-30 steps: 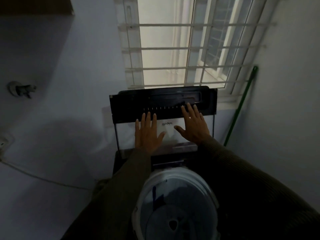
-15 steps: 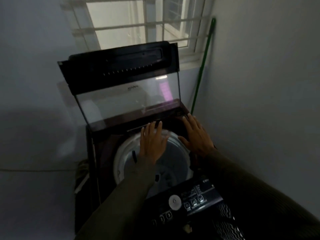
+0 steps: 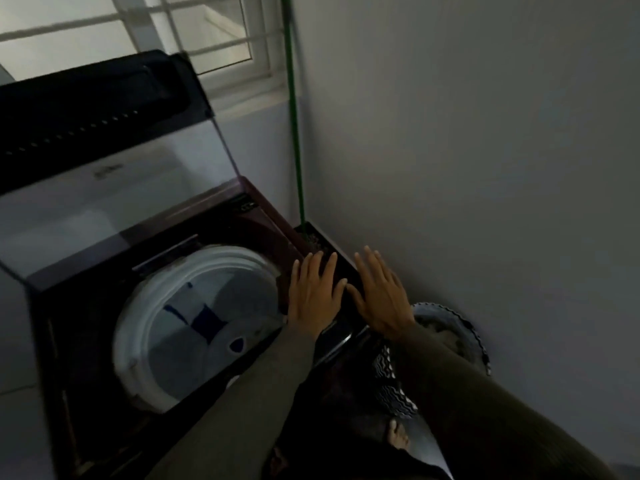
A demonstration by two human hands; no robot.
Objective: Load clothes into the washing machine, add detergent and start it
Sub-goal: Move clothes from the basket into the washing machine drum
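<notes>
A dark top-loading washing machine [image 3: 263, 216] stands below the window. Its glass lid [image 3: 104, 133] is raised upright at the back. The white drum rim [image 3: 138, 317] is exposed, and the drum inside looks bare apart from dark blue marks. My left hand [image 3: 313, 296] hovers flat over the machine's right edge, fingers straight. My right hand [image 3: 381, 296] is spread flat just beside it, above the machine's right side. Neither hand holds anything. A laundry basket [image 3: 464, 327] with pale clothes inside sits on the floor right of the machine, partly hidden by my right sleeve.
A green broom handle [image 3: 294, 116] leans in the corner between machine and right wall [image 3: 485, 133]. The barred window [image 3: 173, 29] is behind the lid. My bare foot [image 3: 398, 441] shows on the floor below, beside a patterned cloth [image 3: 391, 386].
Both hands came down off the raised lid and moved right to the machine's right edge. The view swung down and right, bringing the laundry basket into sight.
</notes>
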